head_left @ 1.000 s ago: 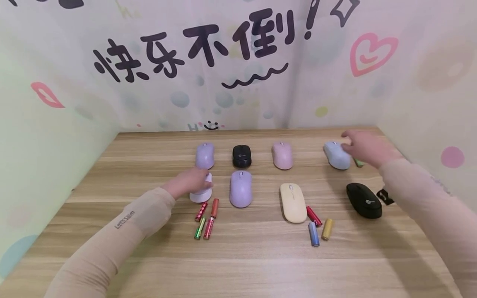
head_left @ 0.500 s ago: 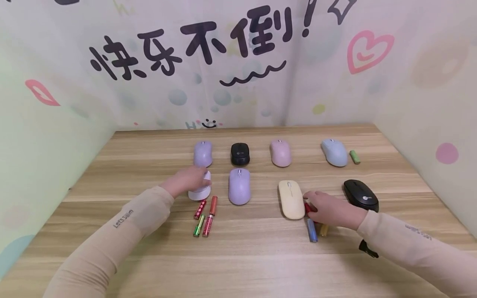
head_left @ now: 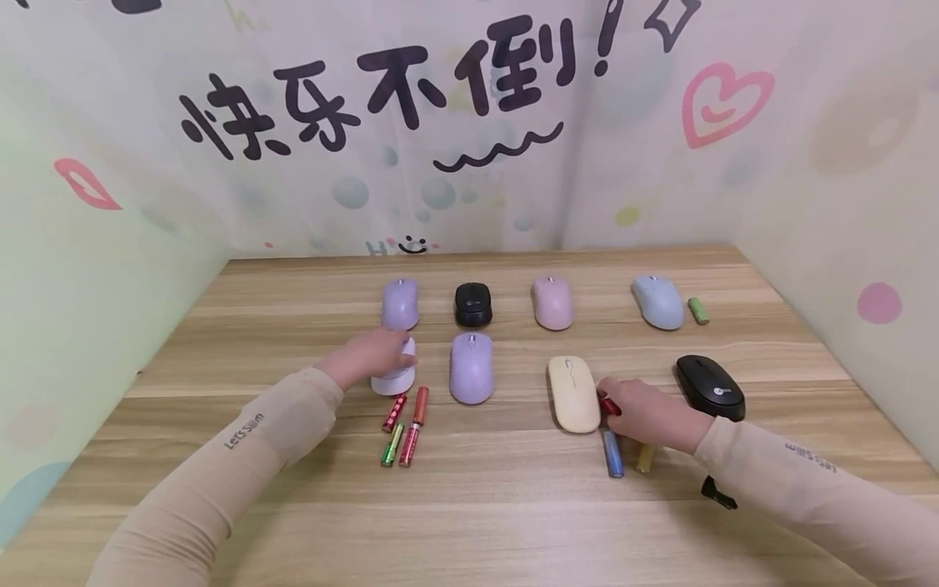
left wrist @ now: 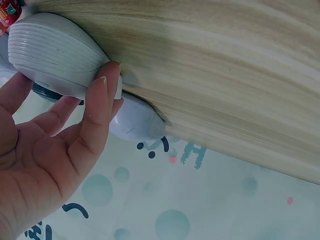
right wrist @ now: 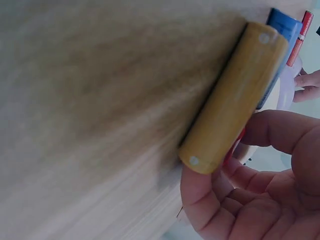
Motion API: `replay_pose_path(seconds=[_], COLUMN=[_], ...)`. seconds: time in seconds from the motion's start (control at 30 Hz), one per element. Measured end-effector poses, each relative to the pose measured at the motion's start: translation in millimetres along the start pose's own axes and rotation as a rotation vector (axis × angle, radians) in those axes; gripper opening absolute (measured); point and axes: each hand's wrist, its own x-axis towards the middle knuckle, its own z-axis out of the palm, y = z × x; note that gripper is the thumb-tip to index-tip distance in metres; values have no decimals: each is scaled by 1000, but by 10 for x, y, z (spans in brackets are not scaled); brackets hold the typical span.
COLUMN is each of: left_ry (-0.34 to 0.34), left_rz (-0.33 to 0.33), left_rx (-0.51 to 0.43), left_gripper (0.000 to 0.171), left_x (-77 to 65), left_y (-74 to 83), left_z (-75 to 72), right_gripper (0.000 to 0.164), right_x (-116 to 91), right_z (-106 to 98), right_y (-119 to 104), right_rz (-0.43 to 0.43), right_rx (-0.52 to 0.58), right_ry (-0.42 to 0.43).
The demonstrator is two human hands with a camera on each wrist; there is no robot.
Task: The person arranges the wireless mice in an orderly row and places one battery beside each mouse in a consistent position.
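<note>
"Where does the red battery [head_left: 610, 406] lie from your right hand [head_left: 649, 416]?"

"At nine o'clock from the middle of it, out at my thumb and fingertips, counting twelve as the edge of the worktop [head_left: 484, 530] by the lettered backdrop [head_left: 293, 196]."

"And its long axis?"

"What shows seems to slant from ten towards four. My fingers hide the rest, and in the right wrist view the gold battery [right wrist: 235, 97] covers most of it. That slant between thumb and fingers is, I judge, what any move now turns on."

"Do you have it gripped?"

"I'd say so: my thumb and curled fingers pinch it. Whether it is clear of the wood, I cannot tell."

"What sits around it?"

"The beige mouse [head_left: 574, 395] is just beside it at nine, the blue battery [head_left: 613, 454] near at six, the gold one at five, and the black mouse [head_left: 710, 387] farther off at three."

"And your left hand [head_left: 367, 356]?"

"Well apart, at nine from the red battery, so the right is plainly nearer. My left fingers and thumb hold the white mouse [head_left: 396, 381], at four o'clock from that hand's middle."
</note>
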Motion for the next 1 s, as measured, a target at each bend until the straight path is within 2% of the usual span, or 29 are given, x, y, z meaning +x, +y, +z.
replay_pose_path(seconds=[0.17, 0.27, 0.37, 0.6, 0.77, 1.0], left_ry=[-1, -6, -8, -2, -6, -3], left_rz=[0, -6, -5, -4, -6, 5], left_rx=[-7, -15, -13, -8, -22, -9], left_gripper=[45, 46, 45, 44, 46, 44], left_x=[4, 7, 10, 13, 12, 6], left_y=[3, 0, -4, -12, -7, -11], left_z=[5, 6, 7, 17, 1, -12], right_gripper=[18, 19, 23, 20, 22, 27], right_x=[15, 43, 100, 274, 263, 282], right_z=[-6, -55, -160, -374, -361, -242], right_y=[20, 45, 77, 131, 130, 149], right_rz=[-13, -31, -11, 2, 51, 127], right_rx=[-7, -3, -8, -116, -78, -27], right_ry=[15, 18, 15, 27, -14, -52])
